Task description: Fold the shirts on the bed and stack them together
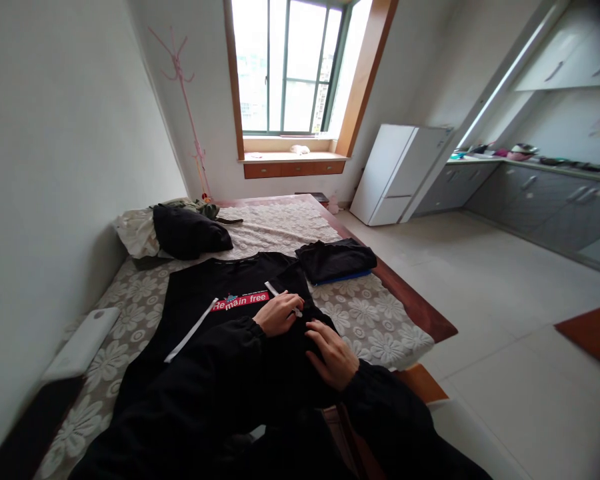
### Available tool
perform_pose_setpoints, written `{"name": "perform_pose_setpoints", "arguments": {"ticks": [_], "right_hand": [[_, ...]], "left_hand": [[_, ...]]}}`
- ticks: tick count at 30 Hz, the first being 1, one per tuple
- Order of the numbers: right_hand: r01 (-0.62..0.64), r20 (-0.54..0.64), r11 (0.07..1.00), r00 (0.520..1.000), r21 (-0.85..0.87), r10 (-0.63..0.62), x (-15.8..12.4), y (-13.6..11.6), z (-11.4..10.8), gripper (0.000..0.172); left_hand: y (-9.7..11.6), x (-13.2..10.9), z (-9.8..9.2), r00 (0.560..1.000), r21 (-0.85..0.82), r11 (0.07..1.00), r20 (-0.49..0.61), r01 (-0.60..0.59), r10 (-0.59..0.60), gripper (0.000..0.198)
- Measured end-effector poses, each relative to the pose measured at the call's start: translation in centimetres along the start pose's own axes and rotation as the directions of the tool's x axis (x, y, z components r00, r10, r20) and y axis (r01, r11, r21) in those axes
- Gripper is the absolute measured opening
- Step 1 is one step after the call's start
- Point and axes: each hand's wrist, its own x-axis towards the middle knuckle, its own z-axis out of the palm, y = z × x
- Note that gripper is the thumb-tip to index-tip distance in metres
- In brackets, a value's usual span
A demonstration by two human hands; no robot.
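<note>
A black shirt (195, 293) with a red "Remain free" print (240, 300) lies spread on the bed before me. White stripes (193, 331) run along its sleeves; the right-hand sleeve is folded inward over the body. My left hand (281, 313) is on this folded part, its fingers bent around the cloth at the white stripe. Just to the right, my right hand (333, 353) rests on the shirt's edge, fingers stretched out and thumb apart. My dark sleeves hide the lower part of the shirt.
Folded dark clothes (335, 260) lie beyond my hands on the right. A heap of clothes (193, 230) sits at the back left by the wall. A white box-like object (83, 343) is at the left. The bed's wooden edge (420, 310) borders the tiled floor.
</note>
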Motion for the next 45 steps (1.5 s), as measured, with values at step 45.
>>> {"name": "perform_pose_setpoints", "arguments": {"ticks": [45], "right_hand": [[-0.235, -0.115, 0.972, 0.965, 0.03, 0.237, 3.6, 4.1, 0.6, 0.017]], "left_hand": [[-0.1, -1.3, 0.1, 0.999, -0.036, 0.999, 0.035, -0.007, 0.008, 0.011]]}}
